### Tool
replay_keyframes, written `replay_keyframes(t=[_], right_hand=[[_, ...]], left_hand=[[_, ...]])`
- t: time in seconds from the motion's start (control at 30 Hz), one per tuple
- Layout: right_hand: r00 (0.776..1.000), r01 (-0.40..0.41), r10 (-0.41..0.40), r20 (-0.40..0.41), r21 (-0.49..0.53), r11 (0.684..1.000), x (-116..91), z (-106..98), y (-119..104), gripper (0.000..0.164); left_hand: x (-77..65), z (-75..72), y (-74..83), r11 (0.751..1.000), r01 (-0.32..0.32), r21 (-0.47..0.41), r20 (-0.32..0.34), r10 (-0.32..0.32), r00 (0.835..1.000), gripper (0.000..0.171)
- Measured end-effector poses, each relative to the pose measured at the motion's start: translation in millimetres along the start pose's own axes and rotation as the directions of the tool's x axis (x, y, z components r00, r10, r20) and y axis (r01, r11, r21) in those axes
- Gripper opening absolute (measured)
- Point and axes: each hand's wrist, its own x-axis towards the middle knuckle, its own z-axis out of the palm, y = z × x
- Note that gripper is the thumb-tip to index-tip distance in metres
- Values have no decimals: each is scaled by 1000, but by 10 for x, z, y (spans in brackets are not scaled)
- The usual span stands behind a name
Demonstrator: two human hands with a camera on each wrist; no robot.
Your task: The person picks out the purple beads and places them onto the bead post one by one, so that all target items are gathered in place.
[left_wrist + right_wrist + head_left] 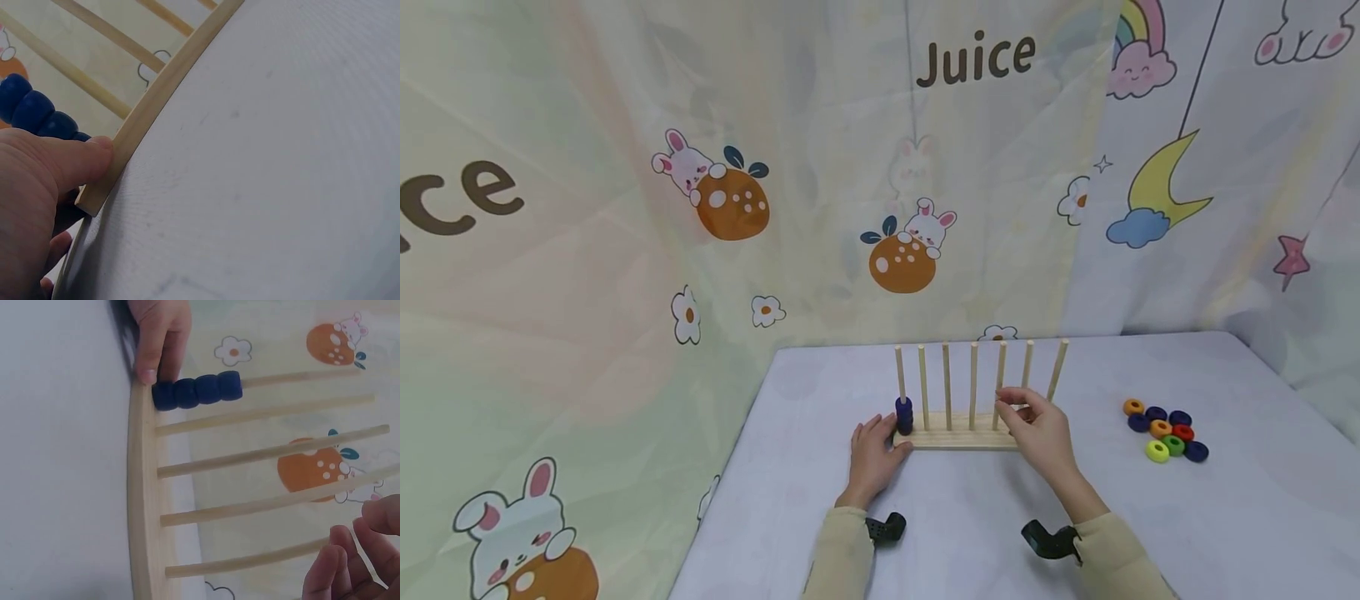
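A wooden peg rack [958, 440] with a row of upright pegs stands on the table. Several dark blue beads [904, 417] are stacked on its leftmost peg. My left hand [874, 457] grips the rack's left end, thumb [94, 156] on the base's front edge, other fingers behind. My right hand [1043, 429] is raised at the fifth peg [1001, 367] from the left. Its bent thumb and fingertips [340, 540] come close together at that peg and cover part of it. No bead shows between them; whether they pinch the peg is unclear.
A cluster of loose beads [1161, 428] in orange, dark blue, red, green and yellow lies on the table to the right of the rack. A patterned curtain [820, 183] hangs behind the white-covered table [970, 517]. Black mounts [1051, 542] sit at both wrists.
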Motion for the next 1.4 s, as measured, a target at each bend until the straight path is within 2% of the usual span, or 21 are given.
replay_keyframes(t=[0.33,0.67,1.0,1.4], right_hand=[[995,-93,90,-36,-85,992,-123,-111,286,18],[992,-115,105,-74,-158,981,-161,-285,486,22],[980,-195,178,-88,-257,947,-204,-468,655,26],[961,-265,235,-142,-256,930,-220,-605,849,29]], left_hand=[[2,6,-15,1000,-6,8,-6,6,1000,56],[-25,0,5,999,-34,0,-23,34,999,56],[-21,-6,8,999,-38,19,-27,39,999,56],[-16,-12,14,1000,-20,15,-7,20,1000,56]])
